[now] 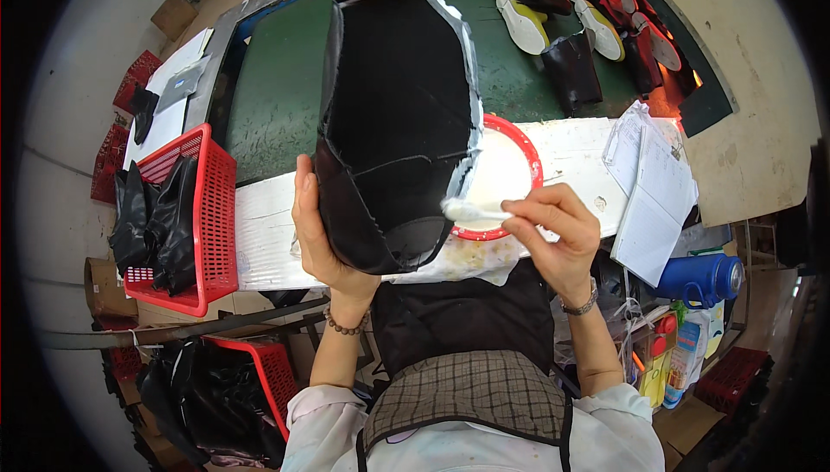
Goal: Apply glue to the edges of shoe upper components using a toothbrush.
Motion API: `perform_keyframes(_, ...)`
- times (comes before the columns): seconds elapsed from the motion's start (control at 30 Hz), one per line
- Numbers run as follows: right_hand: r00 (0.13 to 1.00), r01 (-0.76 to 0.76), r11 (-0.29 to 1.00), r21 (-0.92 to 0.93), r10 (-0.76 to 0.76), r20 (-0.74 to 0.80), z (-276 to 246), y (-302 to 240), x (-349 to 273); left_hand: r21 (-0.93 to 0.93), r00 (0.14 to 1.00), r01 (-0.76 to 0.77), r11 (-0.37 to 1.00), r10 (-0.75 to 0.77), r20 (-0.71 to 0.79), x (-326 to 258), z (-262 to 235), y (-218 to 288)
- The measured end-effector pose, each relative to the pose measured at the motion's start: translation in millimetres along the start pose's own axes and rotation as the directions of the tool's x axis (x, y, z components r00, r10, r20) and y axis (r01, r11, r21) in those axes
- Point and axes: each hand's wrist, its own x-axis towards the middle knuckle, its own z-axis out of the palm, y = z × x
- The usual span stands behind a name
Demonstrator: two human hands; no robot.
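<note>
White bench [268, 247], curved black upper [398, 83].

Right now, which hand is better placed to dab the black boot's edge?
Likely your right hand: it holds the white-coated tool close to that edge, while your left hand supports the black boot.

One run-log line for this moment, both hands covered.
left hand: holds black boot upper | right hand: holds white brush by upper's white-coated edge | red-rimmed bowl: on white tabletop, white inside
</note>
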Motion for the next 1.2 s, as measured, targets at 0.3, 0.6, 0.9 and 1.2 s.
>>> perform_keyframes(0.3, 0.998, -0.003, 1.0, 0.029, 0.001, 0.068, -3.5, -10.5, -1.3, 0.102, 0.986, -0.16, 0.982, 0.155, 0.054, 6.6, 3.4, -9.6)
perform_keyframes(0.6, 0.958, -0.159, 0.981, 0.107, 0.127, 0.257, -6.6, -31.1, 4.3, 0.12, 0.966, -0.259, 0.958, 0.256, 0.038, 10.5, 14.4, -21.7)
perform_keyframes(0.9, 0.945, -0.205, 0.841, -0.501, 0.304, 0.123, -42.2, 57.2, 5.7, -0.137, 0.949, 0.229, 0.964, -0.19, 0.252, 27.1, -41.3, -32.9)
perform_keyframes(1.2, 0.989, -0.105, 0.989, -0.104, 0.115, 0.097, -40.7, 39.7, 35.1, -0.096, 0.666, 0.668, 0.738, -0.534, 0.521, 5.7, -92.3, -67.7)
